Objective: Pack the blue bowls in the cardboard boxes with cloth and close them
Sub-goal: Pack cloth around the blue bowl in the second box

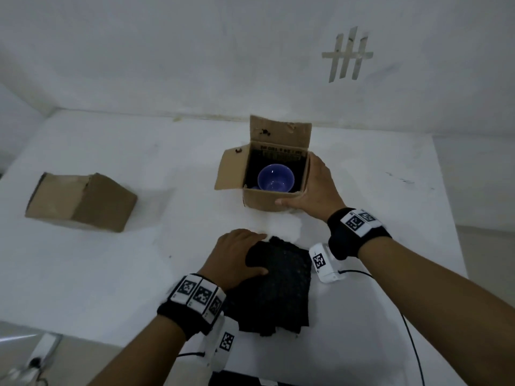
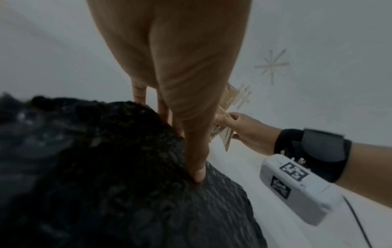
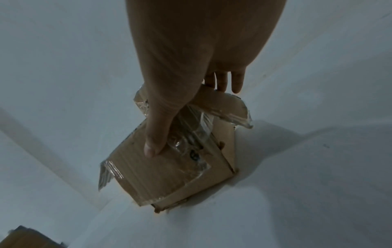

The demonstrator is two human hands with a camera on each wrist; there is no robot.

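Note:
An open cardboard box (image 1: 274,200) stands mid-table with its flaps up, and a blue bowl (image 1: 276,178) sits inside on dark lining. My right hand (image 1: 312,185) holds the box's near right corner, thumb on the front face and fingers along the right side; the right wrist view shows the thumb (image 3: 155,142) on the taped cardboard (image 3: 169,176). A black knitted cloth (image 1: 276,285) lies on the table in front of the box. My left hand (image 1: 242,254) grips its far left edge, with the thumb (image 2: 197,167) pressed on top of the cloth (image 2: 106,167).
A second cardboard box (image 1: 80,203), closed, lies at the left of the white table (image 1: 125,274). The wall rises just behind the open box and carries tape strips (image 1: 348,55). A black cable (image 1: 412,344) runs off the table's front right edge.

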